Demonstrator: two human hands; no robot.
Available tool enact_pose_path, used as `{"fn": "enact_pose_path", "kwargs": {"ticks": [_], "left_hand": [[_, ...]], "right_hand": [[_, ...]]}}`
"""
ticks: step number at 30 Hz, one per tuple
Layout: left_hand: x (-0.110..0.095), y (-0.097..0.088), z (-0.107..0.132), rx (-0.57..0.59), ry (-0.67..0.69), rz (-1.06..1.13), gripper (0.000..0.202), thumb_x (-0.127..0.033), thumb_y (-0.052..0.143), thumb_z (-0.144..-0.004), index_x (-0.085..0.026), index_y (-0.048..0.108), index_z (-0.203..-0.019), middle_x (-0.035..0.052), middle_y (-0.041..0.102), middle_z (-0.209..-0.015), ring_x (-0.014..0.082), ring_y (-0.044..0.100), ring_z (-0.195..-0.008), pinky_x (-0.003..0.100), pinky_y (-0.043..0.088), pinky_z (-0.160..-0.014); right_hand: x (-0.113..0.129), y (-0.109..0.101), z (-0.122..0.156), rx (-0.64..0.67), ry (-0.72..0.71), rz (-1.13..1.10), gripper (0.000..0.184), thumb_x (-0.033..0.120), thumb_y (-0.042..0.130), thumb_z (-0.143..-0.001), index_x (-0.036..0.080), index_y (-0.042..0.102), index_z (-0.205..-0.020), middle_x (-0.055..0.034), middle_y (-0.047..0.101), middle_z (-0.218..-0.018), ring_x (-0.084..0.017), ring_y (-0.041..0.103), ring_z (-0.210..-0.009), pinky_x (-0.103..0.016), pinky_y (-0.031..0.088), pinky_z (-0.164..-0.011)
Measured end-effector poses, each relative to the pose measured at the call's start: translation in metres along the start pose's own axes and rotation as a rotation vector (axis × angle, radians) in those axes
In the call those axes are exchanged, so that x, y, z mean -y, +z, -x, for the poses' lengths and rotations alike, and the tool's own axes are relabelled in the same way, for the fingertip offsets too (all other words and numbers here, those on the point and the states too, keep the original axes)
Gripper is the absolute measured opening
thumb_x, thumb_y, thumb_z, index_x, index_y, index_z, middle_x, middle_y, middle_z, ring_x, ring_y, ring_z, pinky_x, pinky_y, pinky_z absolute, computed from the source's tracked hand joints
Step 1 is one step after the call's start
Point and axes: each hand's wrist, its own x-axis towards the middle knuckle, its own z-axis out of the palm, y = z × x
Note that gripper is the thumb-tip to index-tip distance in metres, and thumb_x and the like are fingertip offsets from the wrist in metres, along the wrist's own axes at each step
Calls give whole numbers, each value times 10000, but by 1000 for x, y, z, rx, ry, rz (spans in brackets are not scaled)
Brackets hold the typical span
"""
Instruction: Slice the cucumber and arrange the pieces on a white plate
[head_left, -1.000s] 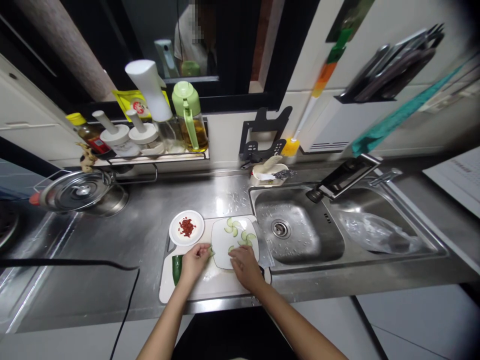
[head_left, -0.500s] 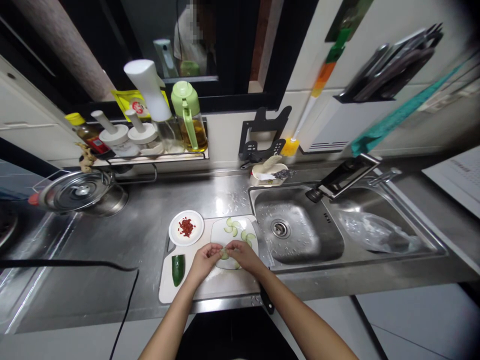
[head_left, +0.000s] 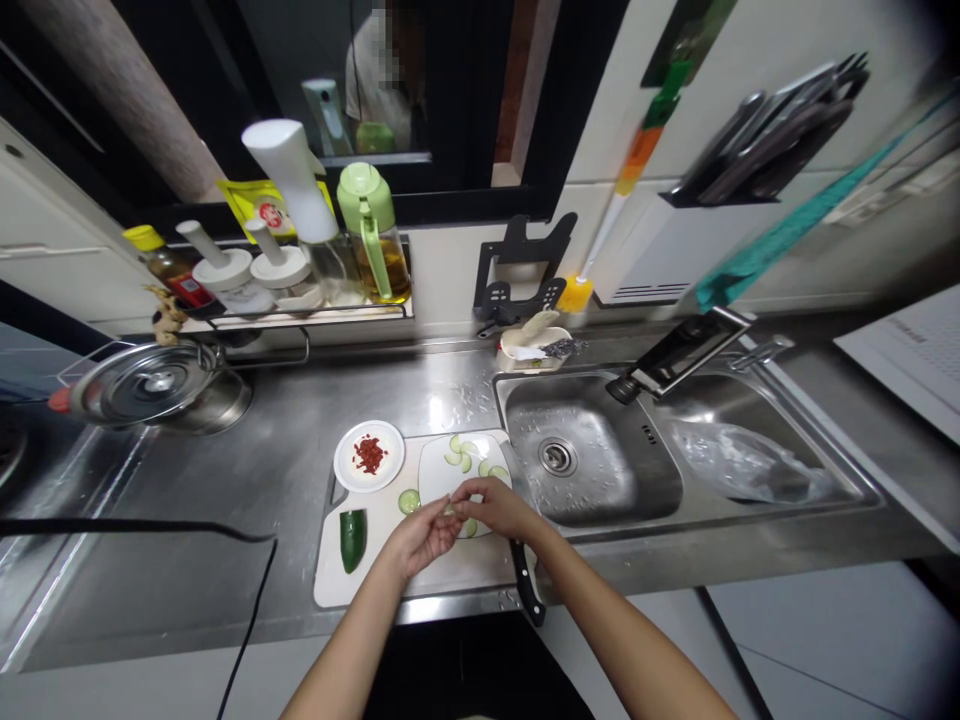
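In the lower centre, my left hand (head_left: 424, 542) and right hand (head_left: 493, 506) meet, fingers bent; I can't tell what they grip. They partly hide the plate (head_left: 435, 476) of cucumber slices (head_left: 466, 464). A dish (head_left: 347, 462) holds red bits (head_left: 369, 455).

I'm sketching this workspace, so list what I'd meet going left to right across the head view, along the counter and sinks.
Lidded steel pot, cut cucumber piece, left hand, right hand, sink drain, clear plastic bag.
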Motion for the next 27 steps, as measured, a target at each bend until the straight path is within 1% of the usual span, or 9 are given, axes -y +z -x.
{"fn": "enact_pose_path", "kwargs": {"ticks": [1, 3, 5, 7, 10, 12, 16, 20, 27], "left_hand": [[-1, 0, 0, 5, 24, 17, 158, -187, 604, -820, -96, 577, -947, 33, 626, -703, 61, 600, -593, 131, 454, -512], [-2, -2, 1, -22, 97, 28, 181, -99, 638, -769, -103, 581, -940, 17, 623, -708, 38, 580, -566, 122, 462, -536], [-3, -5, 1, -93, 172, -9, 243, -79, 683, -714, -115, 589, -935, 13, 629, -719, 30, 567, -550, 132, 468, -555], [-2, -7, 0, -174, 255, -92, 299, -106, 732, -658, -127, 599, -925, 3, 625, -705, 39, 568, -559, 156, 473, -585], [2, -10, -2, -293, 379, -342, 308, -192, 758, -605, -127, 622, -873, -41, 561, -585, 55, 537, -519, 184, 445, -569], [6, -10, -3, -377, 443, -577, 264, -239, 725, -621, -131, 638, -845, -61, 522, -532, 62, 501, -485, 196, 410, -544], [16, -9, -4, -492, 536, -995, 161, -246, 616, -695, -158, 667, -821, -50, 541, -562, 85, 513, -546, 210, 391, -589], [20, -6, -4, -510, 548, -1227, 155, -245, 562, -741, -176, 678, -818, -48, 537, -553, 93, 507, -559, 207, 368, -592], [19, 0, -5, -510, 485, -1253, 147, -224, 572, -750, -188, 688, -832, -16, 606, -608, 107, 530, -586, 208, 359, -600]], "right_hand": [[0, -2, 0, 18, 0, 9, 181, 320, 609, -732, 176, 700, -795, -9, 686, -777, -150, 598, -763, -251, 429, -706], [-1, -6, -1, 32, 14, 59, 205, 344, 605, -743, 173, 707, -793, -16, 694, -782, -156, 604, -768, -256, 431, -714], [-5, -9, -2, 18, 46, 165, 217, 333, 577, -764, 175, 715, -821, -20, 705, -807, -158, 613, -779, -254, 434, -712], [-10, -11, -5, -5, 83, 286, 217, 292, 547, -779, 178, 719, -847, -22, 712, -832, -157, 620, -786, -247, 435, -701], [-18, -11, -9, -40, 127, 410, 206, 222, 536, -767, 175, 719, -846, -26, 711, -817, -148, 617, -762, -233, 424, -676], [-22, -10, -12, -61, 154, 474, 183, 199, 551, -747, 172, 715, -825, -28, 702, -785, -143, 605, -732, -231, 406, -658], [-24, -8, -12, -99, 213, 630, 131, 208, 575, -738, 190, 698, -779, -27, 678, -763, -157, 575, -762, -244, 355, -645], [-21, -5, -10, -104, 249, 747, 109, 230, 581, -757, 208, 683, -786, -29, 662, -785, -175, 545, -859, -258, 321, -682], [-18, -3, -9, -86, 259, 863, 127, 231, 540, -797, 217, 666, -802, -32, 651, -794, -187, 518, -896, -281, 300, -700]]}}
